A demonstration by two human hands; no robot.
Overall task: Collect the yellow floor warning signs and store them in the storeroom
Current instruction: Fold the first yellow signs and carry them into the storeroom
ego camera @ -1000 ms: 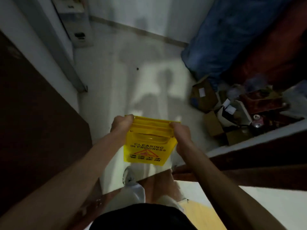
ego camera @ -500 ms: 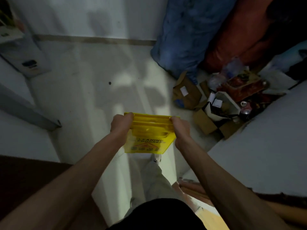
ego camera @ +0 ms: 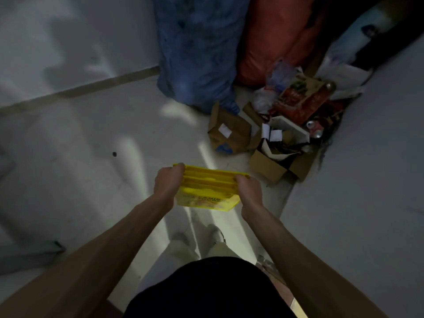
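Note:
I hold a stack of folded yellow floor warning signs (ego camera: 207, 189) by their top edges, in front of me above a pale floor. My left hand (ego camera: 168, 183) grips the left end of the stack and my right hand (ego camera: 249, 191) grips the right end. The signs hang downward, and part of the black "CLEANING" print shows on the near face. Their lower halves are foreshortened and mostly out of sight.
A dim room with a pale floor (ego camera: 91, 157). A blue bag (ego camera: 197, 53) and a red bag (ego camera: 275, 40) lean at the back. Cardboard boxes (ego camera: 231, 134) and mixed clutter (ego camera: 296, 111) lie to the right, beside a white wall (ego camera: 367, 168). A grey bar (ego camera: 29, 251) lies at the left.
I have stepped past the doorway into the room. The bags and boxes are closer and more central. The dark door at the left is out of view. Both hands keep the same hold.

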